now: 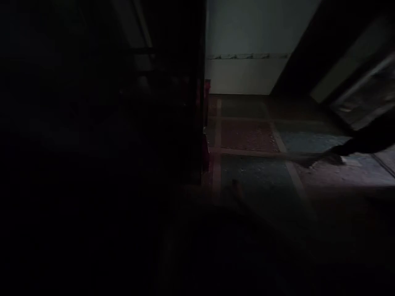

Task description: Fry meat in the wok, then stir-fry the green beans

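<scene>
The picture is very dark and partly blurred. From the right edge a dark arm reaches in over the tiled floor; at its end is what looks like my right hand (338, 153), seen only as a silhouette. A thin dark shape runs on from it toward the left, and I cannot make out whether it is fingers or a held thing. My left hand does not show. Low in the middle, a small brownish shape (237, 188) lies in shadow, its kind unclear.
The floor (249, 135) has red and grey-green squares with pale borders and scattered bits. A pale wall (247, 76) with a patterned strip stands behind. A tall dark panel (173, 102) blocks the left, with a red thing (206, 152) at its edge. Light enters through an opening (367, 100) at right.
</scene>
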`<act>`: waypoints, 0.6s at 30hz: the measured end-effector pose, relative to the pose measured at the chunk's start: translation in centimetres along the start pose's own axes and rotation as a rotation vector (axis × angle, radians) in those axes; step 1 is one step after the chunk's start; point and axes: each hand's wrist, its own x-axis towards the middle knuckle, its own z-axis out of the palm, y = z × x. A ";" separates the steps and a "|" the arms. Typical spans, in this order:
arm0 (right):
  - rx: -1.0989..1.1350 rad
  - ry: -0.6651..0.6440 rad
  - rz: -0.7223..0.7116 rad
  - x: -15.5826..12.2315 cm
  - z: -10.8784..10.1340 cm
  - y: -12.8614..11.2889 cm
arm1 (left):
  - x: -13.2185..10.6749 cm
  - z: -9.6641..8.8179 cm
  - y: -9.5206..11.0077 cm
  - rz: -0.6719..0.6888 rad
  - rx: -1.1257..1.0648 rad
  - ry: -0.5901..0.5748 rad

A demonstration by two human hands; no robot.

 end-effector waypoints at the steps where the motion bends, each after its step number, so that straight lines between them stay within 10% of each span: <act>1: 0.012 0.058 0.052 1.5 -2.0 1.2 | 1.5 1.8 1.0 -0.019 -0.001 -0.003; 8: 0.428 0.430 0.310 12.9 -14.2 8.4 | 15.2 21.6 6.6 -0.069 0.000 -0.011; 14: 0.557 0.470 0.356 26.9 -22.9 9.4 | 24.7 42.0 8.8 -0.115 -0.027 -0.083; 18: 0.550 0.400 0.341 35.5 -27.7 8.7 | 29.8 51.9 12.1 -0.169 -0.098 -0.069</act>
